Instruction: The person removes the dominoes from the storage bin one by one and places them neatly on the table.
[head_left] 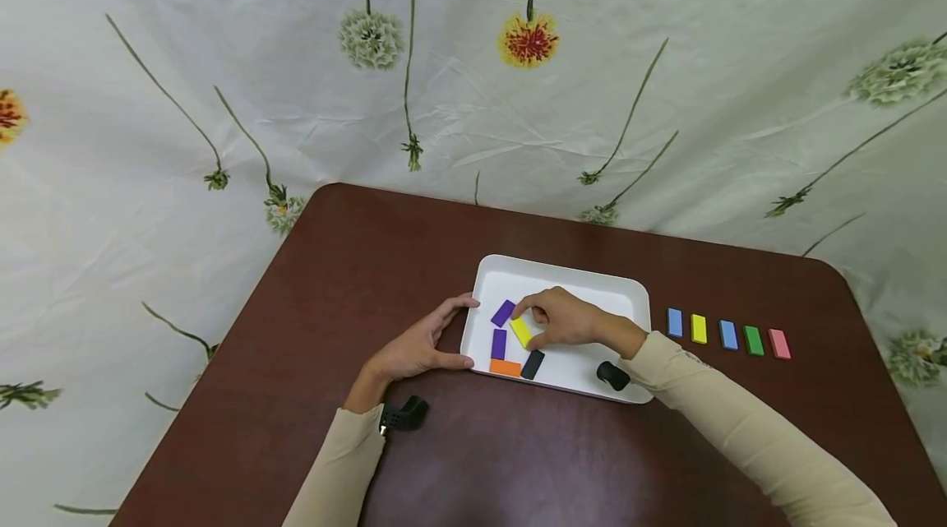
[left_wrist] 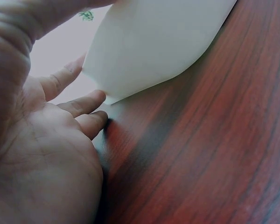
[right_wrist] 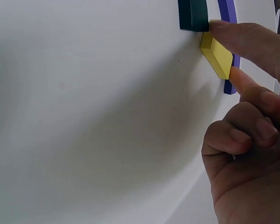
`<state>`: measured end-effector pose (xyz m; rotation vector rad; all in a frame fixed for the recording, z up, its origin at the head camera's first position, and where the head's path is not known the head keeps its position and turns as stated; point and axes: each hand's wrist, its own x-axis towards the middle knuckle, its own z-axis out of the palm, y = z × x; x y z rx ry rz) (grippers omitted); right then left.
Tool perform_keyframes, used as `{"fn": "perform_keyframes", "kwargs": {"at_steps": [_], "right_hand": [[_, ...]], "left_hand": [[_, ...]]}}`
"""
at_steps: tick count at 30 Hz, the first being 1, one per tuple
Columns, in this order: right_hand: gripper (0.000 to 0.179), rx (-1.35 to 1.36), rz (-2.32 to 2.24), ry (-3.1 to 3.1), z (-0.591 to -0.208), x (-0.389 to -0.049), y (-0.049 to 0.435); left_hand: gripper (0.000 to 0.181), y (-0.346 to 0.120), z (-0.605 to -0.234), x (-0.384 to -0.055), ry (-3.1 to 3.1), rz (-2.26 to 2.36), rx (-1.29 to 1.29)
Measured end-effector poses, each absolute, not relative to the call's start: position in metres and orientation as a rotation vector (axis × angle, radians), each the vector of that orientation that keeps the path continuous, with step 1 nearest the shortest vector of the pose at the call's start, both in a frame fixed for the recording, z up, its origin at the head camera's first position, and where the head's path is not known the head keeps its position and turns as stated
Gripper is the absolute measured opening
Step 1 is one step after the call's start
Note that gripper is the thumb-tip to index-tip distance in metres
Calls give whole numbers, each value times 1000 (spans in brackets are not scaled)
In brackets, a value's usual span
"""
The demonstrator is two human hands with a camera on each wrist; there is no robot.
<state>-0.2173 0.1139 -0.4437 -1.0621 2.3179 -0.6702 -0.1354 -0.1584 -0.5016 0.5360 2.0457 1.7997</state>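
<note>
tray (head_left: pixel 573 367): smooth plastic, satin | yellow block (head_left: pixel 521 333): smooth, matt, wood or plastic unclear | table (head_left: pixel 318 272): looks wood-grained, smooth, glossy | backdrop (head_left: pixel 281 34): creased cloth, faint sheen | sleeves (head_left: pixel 747 424): matt cloth

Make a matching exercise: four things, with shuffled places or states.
Things:
1. Left hand
2. Right hand
3. Orange rectangular block
4. Pink rectangular block

Places/states:
A. Pinching a yellow rectangular block
B. Directly on the brown table
C. Touching the outside of the white rectangular tray
D. In the tray beside the black rectangular block

Pairs: 1-C, 2-A, 3-D, 4-B
</note>
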Motion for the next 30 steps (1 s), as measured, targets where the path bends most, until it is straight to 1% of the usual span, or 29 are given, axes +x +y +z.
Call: {"fn": "perform_keyframes", "kwargs": {"at_steps": [4,11,19,24,30], "right_hand": [[48,-1069,-693,2303,-444,-216,114],[43,-1084,-660,2305,-449,-216,111],[42,-1130,-611,2335,-449,-214,112],[42,-1176,-580,2360,-443,-214,118],[40,-1241,-555,2398,-427,-212,131]], "left_hand": [[84,-159,-503,-134,2044,1801,530],[84,-160,-503,-133,2047,1798,532],[83,-158,-502,-133,2038,1797,523],[85,-158,-502,-133,2049,1784,517],[84,-158,-502,-134,2051,1792,522]]}}
